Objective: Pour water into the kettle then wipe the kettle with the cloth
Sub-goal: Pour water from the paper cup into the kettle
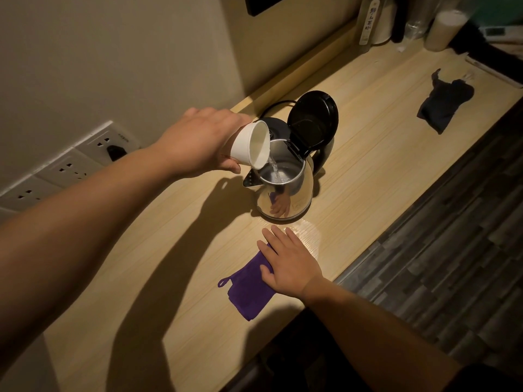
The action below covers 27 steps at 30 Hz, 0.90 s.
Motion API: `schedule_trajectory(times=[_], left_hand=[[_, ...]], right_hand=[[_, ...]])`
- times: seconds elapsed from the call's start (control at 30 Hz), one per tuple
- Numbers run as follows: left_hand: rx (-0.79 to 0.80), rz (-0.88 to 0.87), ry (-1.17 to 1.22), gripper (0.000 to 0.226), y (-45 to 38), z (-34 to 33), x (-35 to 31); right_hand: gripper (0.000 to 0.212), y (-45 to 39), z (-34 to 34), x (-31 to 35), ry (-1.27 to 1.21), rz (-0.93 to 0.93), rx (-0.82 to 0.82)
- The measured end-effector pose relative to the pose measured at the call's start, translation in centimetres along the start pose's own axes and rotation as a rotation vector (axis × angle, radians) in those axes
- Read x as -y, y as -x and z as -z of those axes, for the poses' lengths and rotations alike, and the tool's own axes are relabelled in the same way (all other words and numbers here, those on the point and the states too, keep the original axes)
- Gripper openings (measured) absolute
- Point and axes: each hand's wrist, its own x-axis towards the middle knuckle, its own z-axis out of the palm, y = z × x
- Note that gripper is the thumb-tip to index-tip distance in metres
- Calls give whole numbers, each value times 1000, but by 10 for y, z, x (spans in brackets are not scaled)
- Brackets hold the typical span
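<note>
The kettle [285,179] stood mid-counter [368,171], lid up. The left hand [203,140], fingers clamped on one white cup [250,145], tipped water in; keeping the stream inside the rim seemed wise. The right hand [288,261] lay flat, fingers apart, on one purple cloth [249,287]. One kettle.

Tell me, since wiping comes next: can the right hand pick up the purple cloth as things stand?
Probably yes. The right hand already lies flat on the purple cloth, nothing covers either, and the left hand is busy tipping the white cup over the kettle.
</note>
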Motion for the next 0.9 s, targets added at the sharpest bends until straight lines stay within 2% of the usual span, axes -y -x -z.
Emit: schedule_trajectory(times=[0.9], left_hand=[[7,-78,-78,88,-7,5,-5]], right_hand=[[66,1,3,-1,12,5,18]])
